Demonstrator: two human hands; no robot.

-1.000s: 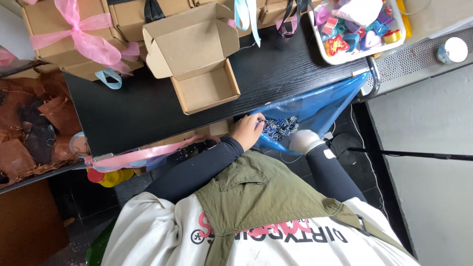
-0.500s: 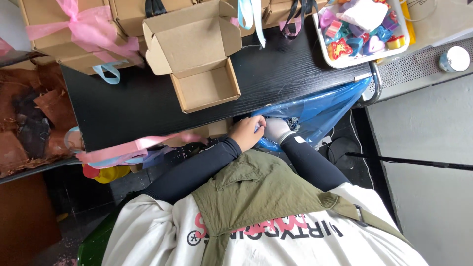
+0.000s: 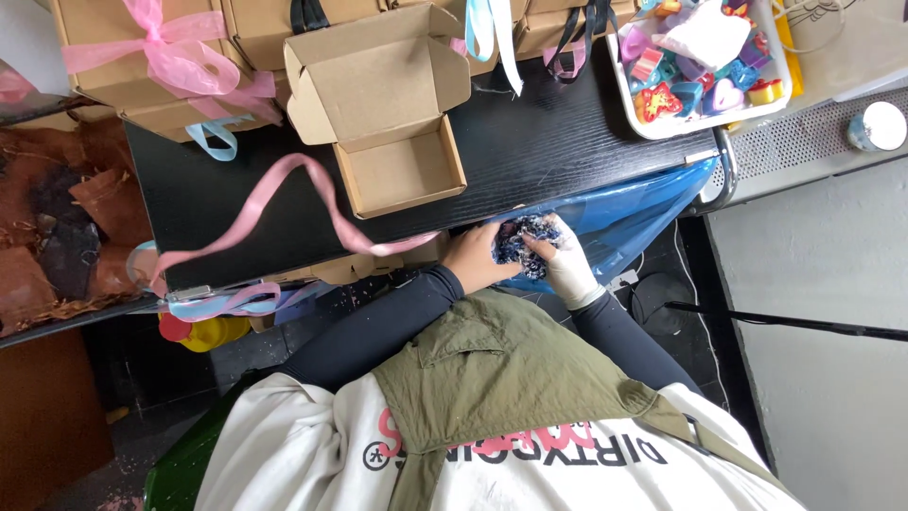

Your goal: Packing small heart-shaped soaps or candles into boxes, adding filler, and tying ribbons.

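At black table (image 3: 549, 151), both hands cup blue shreds (image 3: 521, 244).

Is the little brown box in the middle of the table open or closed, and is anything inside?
Open and empty. The cardboard box has its lid flap folded back, and only its bare brown floor shows inside.

Cardboard, satin, dark wood grain and glossy plastic under our hands

Our left hand (image 3: 473, 257), bare, and right hand (image 3: 567, 268), in a pale matt cloth glove, clasp a fluffy blue-and-white shredded bundle (image 3: 518, 244) over a thin, glossy blue plastic bag (image 3: 634, 208). At twelve o'clock from them sits a matt brown cardboard box (image 3: 397, 123), smooth-faced, on a black table (image 3: 549, 151) with matt, finely grained wood. A shiny pink satin ribbon (image 3: 284, 199) trails at nine o'clock. At two o'clock a smooth white plastic tray (image 3: 662, 128) holds glossy coloured pieces.
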